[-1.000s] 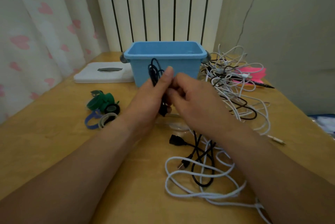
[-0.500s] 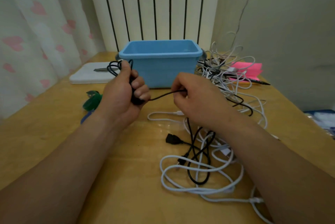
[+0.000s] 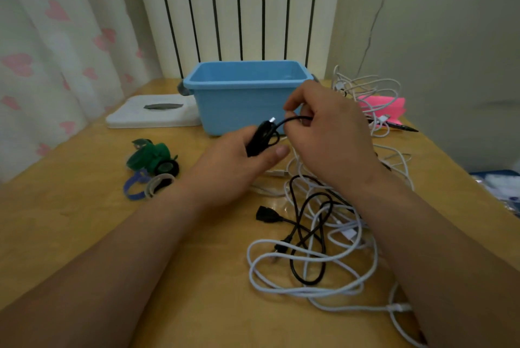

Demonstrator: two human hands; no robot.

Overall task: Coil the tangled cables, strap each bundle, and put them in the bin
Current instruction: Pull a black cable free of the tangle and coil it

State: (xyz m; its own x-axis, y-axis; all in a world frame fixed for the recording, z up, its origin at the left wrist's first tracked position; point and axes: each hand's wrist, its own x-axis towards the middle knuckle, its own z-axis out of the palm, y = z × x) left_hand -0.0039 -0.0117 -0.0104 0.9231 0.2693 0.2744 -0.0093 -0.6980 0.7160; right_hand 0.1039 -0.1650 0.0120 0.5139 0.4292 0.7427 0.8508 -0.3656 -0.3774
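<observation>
Step now?
— Coiling, I judge: left hand (image 3: 239, 159) curls its fingers round the looped black cable (image 3: 259, 139); right hand (image 3: 329, 133) pinches its tail just beside those fingers, bin (image 3: 239, 102) just beyond them.
— Next?
— Tuck the tail, then fetch a strap (image 3: 133, 188) lying well left of the left fingers.
— Hidden?
— Loop count, inside the palm.

Non-task clutter on wooden tabletop (image 3: 84, 221)
Flat white tissue box (image 3: 153, 114) back-left; pink notepad (image 3: 389, 105) back-right, black pen (image 3: 402, 127) at its near edge; white radiator (image 3: 239, 4) behind; heart-print curtain (image 3: 56, 38) left.
</observation>
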